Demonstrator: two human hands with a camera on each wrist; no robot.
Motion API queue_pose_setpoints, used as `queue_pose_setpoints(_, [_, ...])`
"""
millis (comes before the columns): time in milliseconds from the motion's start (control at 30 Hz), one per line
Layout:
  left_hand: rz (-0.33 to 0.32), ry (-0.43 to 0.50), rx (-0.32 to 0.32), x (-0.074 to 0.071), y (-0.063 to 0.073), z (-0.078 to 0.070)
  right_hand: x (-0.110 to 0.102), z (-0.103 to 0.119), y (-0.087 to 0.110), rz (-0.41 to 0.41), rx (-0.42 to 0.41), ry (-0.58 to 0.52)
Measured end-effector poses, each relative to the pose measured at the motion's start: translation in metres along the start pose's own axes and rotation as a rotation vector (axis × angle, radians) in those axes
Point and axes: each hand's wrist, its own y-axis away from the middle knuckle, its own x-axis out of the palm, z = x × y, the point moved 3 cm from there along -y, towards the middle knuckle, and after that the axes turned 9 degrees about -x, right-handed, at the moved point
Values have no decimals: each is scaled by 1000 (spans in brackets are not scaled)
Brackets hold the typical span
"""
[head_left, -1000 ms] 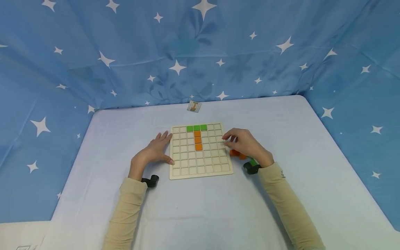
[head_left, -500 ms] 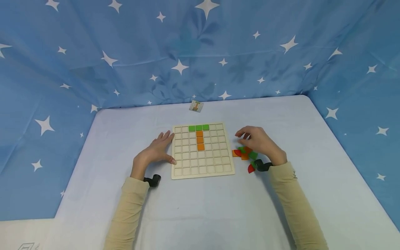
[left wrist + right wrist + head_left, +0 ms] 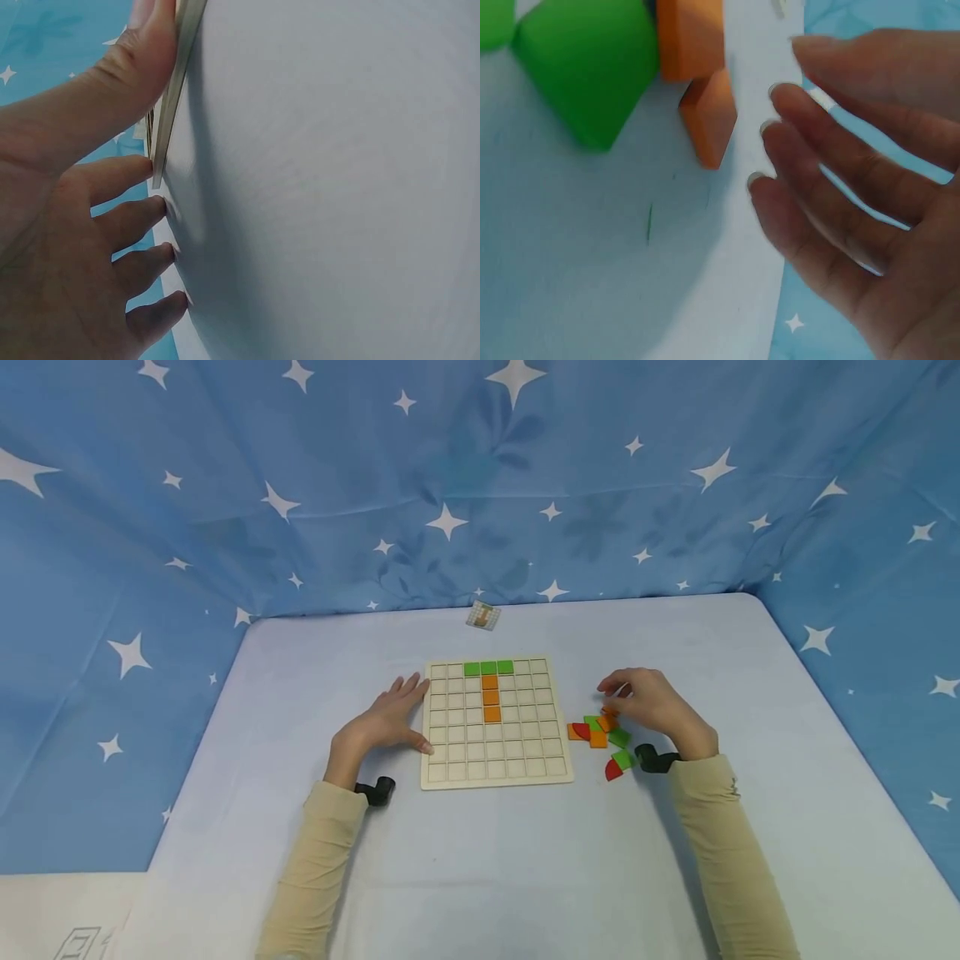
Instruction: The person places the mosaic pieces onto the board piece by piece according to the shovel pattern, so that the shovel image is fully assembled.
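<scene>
A pale grid board (image 3: pixel 457 758) lies on the table, with three green square tiles (image 3: pixel 488 668) in its top row and three orange square tiles (image 3: pixel 491 697) in a column beneath. My left hand (image 3: pixel 388 717) rests along the board's left edge, fingers spread and the thumb on the edge. Right of the board, my right hand (image 3: pixel 652 700) hovers by the far side of a loose pile, fingers loosely bent. In the right wrist view nothing sits between those fingers; a green tile (image 3: pixel 592 67) and a small orange piece (image 3: pixel 712 120) lie beside them.
The pile holds several pieces, among them an orange square (image 3: pixel 597 740), a green square (image 3: pixel 619 737) and a red quarter-round piece (image 3: pixel 612 770). A small pattern card (image 3: pixel 483 616) lies near the back edge. A blue star-print curtain (image 3: pixel 337 485) surrounds the table.
My right hand has moved right, from the board's right edge to the pile, uncovering more loose pieces. The left hand stays at the board's left edge. The head view has shifted slightly.
</scene>
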Motion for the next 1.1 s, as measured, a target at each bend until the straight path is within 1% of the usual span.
queue_pose_setpoints(133, [-2, 1, -2, 0, 0, -2, -1, -6, 3, 24, 39, 15])
queue_pose_setpoints(333, [7, 11, 6, 1, -1, -5, -1, -14, 6, 41, 66, 53])
queue_pose_setpoints(600, [11, -12, -14, -1, -1, -5, 9, -12, 3, 71, 116, 66])
queue_pose_setpoints(700, [15, -11, -12, -2, 0, -5, 10, -11, 2, 69, 123, 79])
queue_pose_setpoints(833, [14, -1, -10, -3, 0, -5, 8, -10, 2, 54, 111, 95])
queue_pose_setpoints(1100, [8, 6, -20, -2, 0, -2, 6, -11, 1, 41, 101, 73])
